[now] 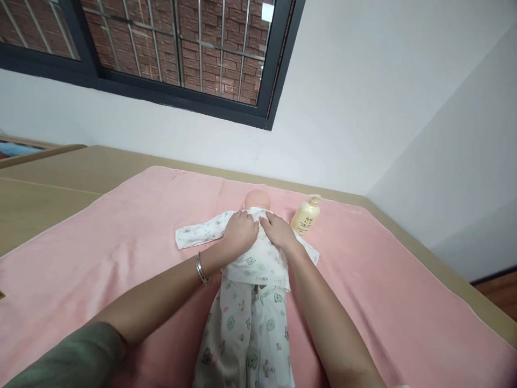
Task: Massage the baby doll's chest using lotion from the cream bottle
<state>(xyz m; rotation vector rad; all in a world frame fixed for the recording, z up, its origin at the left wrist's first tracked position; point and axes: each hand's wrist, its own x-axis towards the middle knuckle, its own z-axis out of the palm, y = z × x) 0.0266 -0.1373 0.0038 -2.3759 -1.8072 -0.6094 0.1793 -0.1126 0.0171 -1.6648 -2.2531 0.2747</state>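
A baby doll lies face up on a pink blanket (121,226), its bald head (257,199) toward the wall. It wears a white printed shirt (258,261) and matching trousers (246,328). My left hand (240,230), with a silver bangle on the wrist, rests fingers curled on the shirt's chest near the collar. My right hand (278,229) lies flat on the other side of the chest, fingers pointing at the collar. The two hands almost touch. Whether either hand pinches the cloth cannot be told.
A cream pump bottle (306,215) lies tilted on the blanket just right of the doll's head. The blanket covers a tan surface (52,183) against a white wall. A barred window (169,48) is above. The floor shows at the far right.
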